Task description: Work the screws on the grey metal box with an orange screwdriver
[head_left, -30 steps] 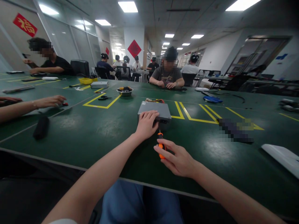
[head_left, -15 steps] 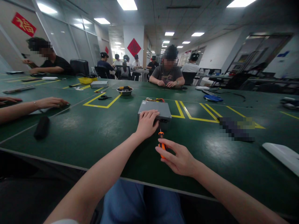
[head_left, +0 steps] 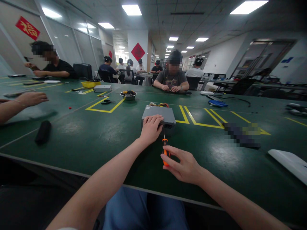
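Observation:
A grey metal computer power supply [head_left: 163, 112] sits on the green table in front of me, its bundle of coloured wires at the far side. My left hand [head_left: 151, 127] is laid over its near left corner, fingers on top and thumb down the near face, holding it. In my right hand [head_left: 179, 161] is an orange and black screwdriver [head_left: 165, 154], pinched between thumb and fingers. Its thin shaft points away from me, at the near face of the power supply. Whether the tip touches a screw is too small to tell.
A metal bowl [head_left: 128, 95] of tools stands beyond, left of the power supply. A black cylindrical object [head_left: 43, 132] lies at left, near a co-worker's hand [head_left: 33, 99]. Blue gloves [head_left: 217, 103] and a white object [head_left: 290, 163] lie at right. Another person sits opposite.
The co-worker's hand at left has lifted off the table and drawn back leftward, and a small red piece now shows there. My hands hold nearly the same pose around the power supply and screwdriver.

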Motion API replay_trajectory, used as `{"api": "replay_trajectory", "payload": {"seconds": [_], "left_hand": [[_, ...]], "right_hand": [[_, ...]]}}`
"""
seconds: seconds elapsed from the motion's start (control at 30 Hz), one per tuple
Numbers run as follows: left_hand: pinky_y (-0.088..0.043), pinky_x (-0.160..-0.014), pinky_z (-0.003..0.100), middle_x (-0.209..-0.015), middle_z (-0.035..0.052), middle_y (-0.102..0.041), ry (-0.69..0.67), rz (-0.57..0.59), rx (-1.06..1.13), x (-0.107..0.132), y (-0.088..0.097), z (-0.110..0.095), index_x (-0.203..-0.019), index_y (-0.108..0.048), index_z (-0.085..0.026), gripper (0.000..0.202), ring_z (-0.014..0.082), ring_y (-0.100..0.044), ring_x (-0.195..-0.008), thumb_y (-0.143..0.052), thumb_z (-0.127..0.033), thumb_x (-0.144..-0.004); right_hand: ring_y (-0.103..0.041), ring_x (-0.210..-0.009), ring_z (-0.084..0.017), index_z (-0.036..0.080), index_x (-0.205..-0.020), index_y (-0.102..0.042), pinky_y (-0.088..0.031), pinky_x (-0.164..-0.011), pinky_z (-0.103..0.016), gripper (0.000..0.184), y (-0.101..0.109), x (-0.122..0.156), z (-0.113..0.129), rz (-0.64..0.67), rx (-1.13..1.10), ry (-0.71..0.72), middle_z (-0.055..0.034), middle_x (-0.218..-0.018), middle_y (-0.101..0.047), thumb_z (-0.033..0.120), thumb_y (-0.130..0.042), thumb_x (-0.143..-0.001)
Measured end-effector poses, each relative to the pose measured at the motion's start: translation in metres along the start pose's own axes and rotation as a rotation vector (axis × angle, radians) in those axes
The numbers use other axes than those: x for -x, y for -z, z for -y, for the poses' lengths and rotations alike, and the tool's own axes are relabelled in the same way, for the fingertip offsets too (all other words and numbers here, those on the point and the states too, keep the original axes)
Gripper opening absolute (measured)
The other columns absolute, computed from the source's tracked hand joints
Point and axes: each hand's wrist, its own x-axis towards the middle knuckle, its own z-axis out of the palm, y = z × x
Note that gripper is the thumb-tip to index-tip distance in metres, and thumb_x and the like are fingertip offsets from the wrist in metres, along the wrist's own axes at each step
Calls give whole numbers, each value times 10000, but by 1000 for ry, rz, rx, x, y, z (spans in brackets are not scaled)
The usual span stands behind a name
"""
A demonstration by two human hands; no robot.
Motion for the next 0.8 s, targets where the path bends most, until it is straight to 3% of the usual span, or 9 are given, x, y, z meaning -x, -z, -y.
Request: {"api": "replay_trajectory", "payload": {"seconds": [0.13,0.33,0.53,0.8], "left_hand": [[-266,-1000,371,-1235,18,-545,6,11,-6,0,0,-1,-1122,-498,-241,276,175,-439,-1173,-440,-220,-853],[-266,-999,366,-1228,13,-549,4,-4,-10,0,-1,0,-1111,-503,-240,272,175,-442,-1165,-456,-215,-844],[-270,-998,364,-1227,8,-550,6,-6,-8,0,-1,-1,-1109,-504,-242,270,170,-441,-1166,-461,-219,-843],[-267,-1004,368,-1229,12,-549,5,-14,-10,0,-1,-1,-1107,-506,-238,271,175,-442,-1168,-459,-212,-841]], "right_hand": [[-619,-896,-173,168,-1007,-463,-534,-660,-251,201,-3,3,-1,-28,-68,-33,-156,-1119,-563,315,-491,-874],[-596,-970,-206,162,-1156,-449,-530,-706,-295,280,3,-3,1,81,-53,-16,-185,-1176,-514,258,-415,-895],[-632,-847,-164,172,-975,-483,-525,-645,-255,165,-5,3,-2,-47,-38,-21,-153,-1110,-586,290,-510,-862],[-598,-981,-209,161,-1148,-472,-533,-715,-284,279,3,-4,2,54,-34,-3,-180,-1159,-535,247,-430,-886]]}}
